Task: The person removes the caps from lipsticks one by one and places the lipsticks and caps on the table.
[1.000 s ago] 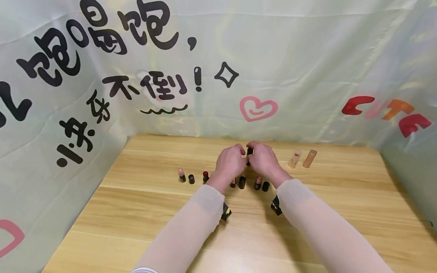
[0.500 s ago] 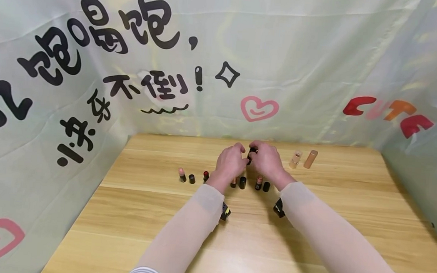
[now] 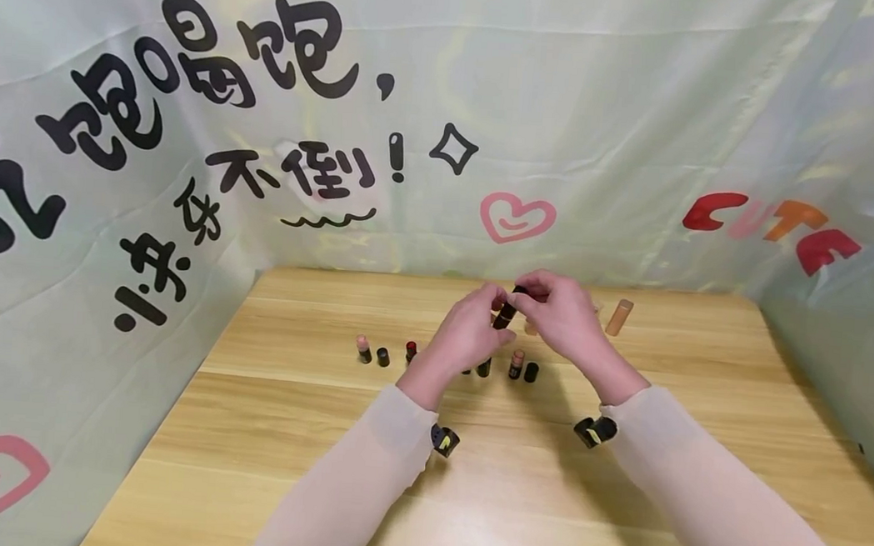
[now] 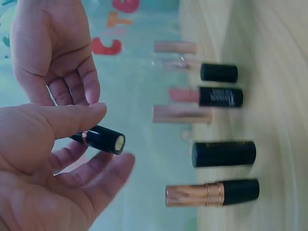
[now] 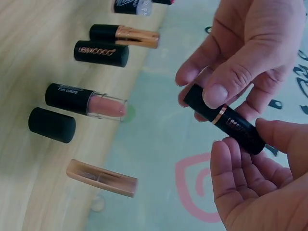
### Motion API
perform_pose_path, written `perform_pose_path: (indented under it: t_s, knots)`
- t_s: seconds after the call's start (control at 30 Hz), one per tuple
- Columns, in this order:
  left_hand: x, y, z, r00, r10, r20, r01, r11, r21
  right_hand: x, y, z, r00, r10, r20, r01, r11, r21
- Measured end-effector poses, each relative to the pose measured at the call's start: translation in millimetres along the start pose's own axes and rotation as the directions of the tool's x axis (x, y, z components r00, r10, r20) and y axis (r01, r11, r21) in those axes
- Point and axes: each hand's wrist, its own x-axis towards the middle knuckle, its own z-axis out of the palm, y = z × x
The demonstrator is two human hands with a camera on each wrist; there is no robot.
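Observation:
A black lipstick tube with a gold band is held tilted above the far middle of the table. My left hand pinches its lower end; in the left wrist view the thumb lies over the tube and the pale base shows. The upper end is between the thumb and fingers of my right hand. Seen from the right wrist, the lipstick looks closed, with lettering beside the band. Below the hands stand an uncapped pink lipstick and a black cap.
Left of the hands stand a pink lipstick, a cap and a red lipstick. A tan tube stands at the back right. In the right wrist view, another tan tube stands near a cap. A cloth backdrop encloses the table.
Both hands have turned, and the right hand and forearm have shifted right. The lipstick now leans further over and shows more between the hands. A tan tube has come into view beneath them.

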Motion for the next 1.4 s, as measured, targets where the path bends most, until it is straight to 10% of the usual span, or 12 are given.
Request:
perform_pose_path:
  t_s: [0.47,1.07,1.4]
  knots:
    - [-38.1,7.9,18.6,1.000,0.010,0.008,-0.007,0.936,-0.351,-46.3,3.9,-10.2,1.000,-0.008,-0.026,0.011,0.995,0.102]
    - [-55.9,0.8,39.9,0.999,0.006,0.050,0.021,0.855,-0.518,-82.6,25.5,7.5,1.000,-0.010,0.028,0.005,0.985,0.173]
    - [-58.2,2.8,39.5,0.999,0.018,0.042,0.004,0.877,-0.480,-90.2,22.8,7.5,0.999,-0.010,-0.037,0.018,0.972,0.233]
